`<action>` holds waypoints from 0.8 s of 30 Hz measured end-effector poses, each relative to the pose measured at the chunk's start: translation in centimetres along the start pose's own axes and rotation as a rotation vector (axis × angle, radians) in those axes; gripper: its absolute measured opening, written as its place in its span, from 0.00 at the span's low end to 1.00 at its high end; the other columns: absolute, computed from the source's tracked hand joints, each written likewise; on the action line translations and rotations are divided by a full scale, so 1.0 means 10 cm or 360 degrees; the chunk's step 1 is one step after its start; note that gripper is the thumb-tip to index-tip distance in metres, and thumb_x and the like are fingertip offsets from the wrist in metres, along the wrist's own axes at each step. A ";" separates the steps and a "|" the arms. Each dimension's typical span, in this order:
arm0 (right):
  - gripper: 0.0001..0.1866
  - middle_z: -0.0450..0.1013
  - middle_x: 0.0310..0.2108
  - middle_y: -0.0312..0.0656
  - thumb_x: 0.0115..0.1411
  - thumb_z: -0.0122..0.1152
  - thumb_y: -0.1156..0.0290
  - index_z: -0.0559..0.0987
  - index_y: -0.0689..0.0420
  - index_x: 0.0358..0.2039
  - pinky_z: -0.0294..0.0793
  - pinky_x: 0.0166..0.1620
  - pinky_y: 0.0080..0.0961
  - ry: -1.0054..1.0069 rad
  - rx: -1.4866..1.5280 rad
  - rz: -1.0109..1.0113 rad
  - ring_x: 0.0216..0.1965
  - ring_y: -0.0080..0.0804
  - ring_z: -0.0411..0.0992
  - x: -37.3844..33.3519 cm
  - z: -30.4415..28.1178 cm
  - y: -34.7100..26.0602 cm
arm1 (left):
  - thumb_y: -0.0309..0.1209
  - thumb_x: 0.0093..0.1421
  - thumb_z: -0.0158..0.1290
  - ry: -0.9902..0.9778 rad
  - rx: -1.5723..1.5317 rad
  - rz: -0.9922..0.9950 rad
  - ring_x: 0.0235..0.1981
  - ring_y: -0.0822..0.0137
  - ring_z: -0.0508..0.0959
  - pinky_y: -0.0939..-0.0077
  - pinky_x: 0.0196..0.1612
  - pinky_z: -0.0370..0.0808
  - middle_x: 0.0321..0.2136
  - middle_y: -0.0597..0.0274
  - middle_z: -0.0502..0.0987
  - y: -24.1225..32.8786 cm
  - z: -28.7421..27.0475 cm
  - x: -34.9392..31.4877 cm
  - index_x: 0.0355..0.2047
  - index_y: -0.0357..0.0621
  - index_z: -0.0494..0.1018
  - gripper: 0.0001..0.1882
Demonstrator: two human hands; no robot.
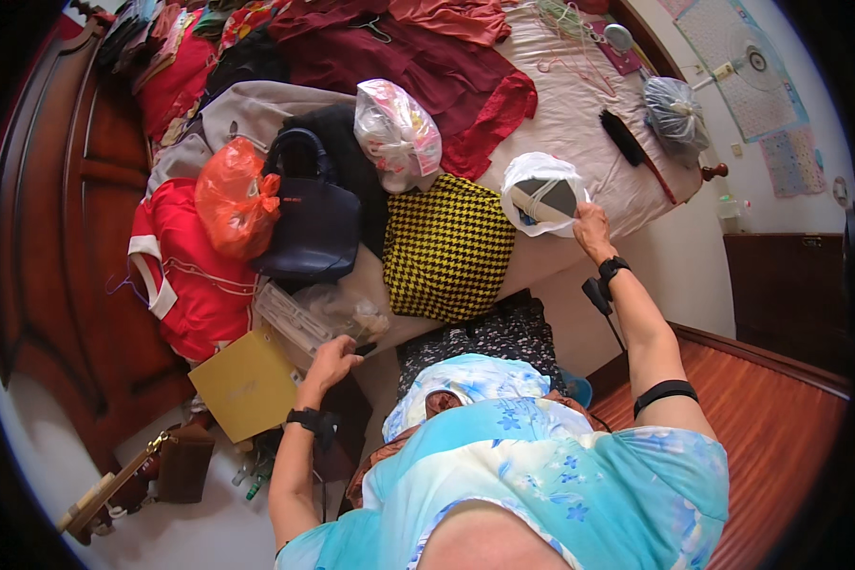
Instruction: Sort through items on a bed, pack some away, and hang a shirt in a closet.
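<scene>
Right arm (653,332) stretches far forward, right grip (592,232) curled closed; left arm (293,475) reaches less, left grip (329,364) angled inward.

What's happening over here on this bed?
A person is at the edge of a cluttered bed. Their right hand grips the rim of an open white plastic bag with a dark, flat-faced item inside. Their left hand is by a clear plastic package and a gold box; a small dark thing shows at its fingertips, too small to identify. A yellow-and-black checked bundle and a navy handbag lie between the hands.
</scene>
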State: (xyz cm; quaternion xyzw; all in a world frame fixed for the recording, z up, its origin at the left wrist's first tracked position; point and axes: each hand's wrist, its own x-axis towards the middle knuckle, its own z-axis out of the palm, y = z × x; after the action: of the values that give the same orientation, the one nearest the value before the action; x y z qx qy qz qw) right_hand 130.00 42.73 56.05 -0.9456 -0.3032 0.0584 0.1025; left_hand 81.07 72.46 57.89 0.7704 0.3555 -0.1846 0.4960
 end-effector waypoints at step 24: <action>0.08 0.70 0.20 0.51 0.42 0.60 0.73 0.71 0.62 0.17 0.71 0.29 0.41 -0.0056 0.0913 -0.0859 0.25 0.50 0.71 -0.42 0.02 -2.91 | 0.30 0.48 0.63 -0.0046 -0.0723 0.0580 0.37 0.67 0.76 0.74 0.41 0.74 0.36 0.55 0.75 1.36 -0.14 0.88 0.53 0.37 0.61 0.33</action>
State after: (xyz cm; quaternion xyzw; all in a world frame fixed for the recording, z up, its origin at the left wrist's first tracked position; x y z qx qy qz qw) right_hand 110.21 63.42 62.77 -0.7637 -0.5140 0.1278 0.3692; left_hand 96.93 73.42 61.49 0.6880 0.2363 -0.0189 0.6859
